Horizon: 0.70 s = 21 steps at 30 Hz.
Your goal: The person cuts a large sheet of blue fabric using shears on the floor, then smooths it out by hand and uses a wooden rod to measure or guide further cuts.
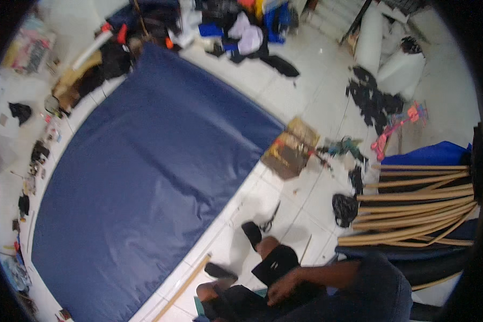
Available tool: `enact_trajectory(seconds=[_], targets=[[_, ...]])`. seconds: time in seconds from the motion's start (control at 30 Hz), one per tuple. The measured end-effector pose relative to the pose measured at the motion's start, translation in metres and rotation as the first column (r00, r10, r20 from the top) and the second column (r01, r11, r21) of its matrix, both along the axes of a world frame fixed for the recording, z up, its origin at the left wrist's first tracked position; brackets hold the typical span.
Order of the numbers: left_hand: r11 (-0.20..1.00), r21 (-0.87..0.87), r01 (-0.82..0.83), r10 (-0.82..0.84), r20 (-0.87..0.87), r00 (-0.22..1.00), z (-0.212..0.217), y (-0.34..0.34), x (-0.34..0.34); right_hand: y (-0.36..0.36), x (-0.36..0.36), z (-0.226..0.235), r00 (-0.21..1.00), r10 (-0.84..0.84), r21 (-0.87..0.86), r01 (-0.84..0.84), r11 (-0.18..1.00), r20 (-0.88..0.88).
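- At the near right corner of the navy sheet (145, 177), which is lying spread flat over the tiled floor (306, 91), the right hand (284, 287) is resting on the person's lap. Its fingers are curling over a black cloth piece (276, 263).
- Whether the right hand is clamping the cloth or only lying on it is not showing clearly. The left hand is staying out of the picture.
- The black cloth piece is sitting draped over the knee, just off the sheet's near edge and apart from it.
- Judging from this, the person is sitting and handling the small black piece while the big sheet is waiting flat. Any further work on the piece is calling for a firmer two-handed hold, and the tool for it is lying within reach.
- That tool, a pair of scissors (271, 217), is lying on the tiles just right of the sheet, beyond the person's foot (251, 233).
- A wooden strip (182, 290) is running along the sheet's near edge.
- A cardboard piece (291, 147) is touching or nearly touching the sheet's right edge.
- A bundle of wooden rods (413, 214) is lying well to the right of the sheet, with a black bag (344, 208) beside it.
- A heap of clothes (236, 27) is piling up past the sheet's far end.
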<state>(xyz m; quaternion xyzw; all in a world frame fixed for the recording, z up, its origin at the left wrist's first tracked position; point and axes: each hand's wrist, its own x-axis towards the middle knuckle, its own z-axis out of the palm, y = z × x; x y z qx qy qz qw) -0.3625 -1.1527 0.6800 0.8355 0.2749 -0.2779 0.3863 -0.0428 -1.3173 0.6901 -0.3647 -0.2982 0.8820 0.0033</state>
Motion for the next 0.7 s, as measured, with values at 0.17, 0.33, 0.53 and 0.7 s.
enact_trajectory(seconds=[0.17,0.33,0.53,0.7], targets=[[0.916,-0.106,-0.387,0.373,-0.132,0.918,-0.124,-0.013,0.017,0.066,0.117,-0.268,0.931,-0.207,0.088,0.189,0.978,0.300],[0.727,-0.087,-0.681,0.672,-0.110,0.732,-0.237,0.034,0.025,0.105,0.324,-0.493,0.051,-0.438,0.344,0.540,0.768,0.898],[0.847,0.261,-0.464,0.440,0.148,0.886,-0.306,0.135,0.063,0.146,0.398,-0.585,-0.344,-0.598,0.634,0.674,0.379,0.723],[0.897,-0.213,-0.388,0.394,-0.011,0.919,-0.313,0.151,0.068,0.183,0.384,-0.601,-0.373,-0.860,0.928,0.266,0.262,0.349]])
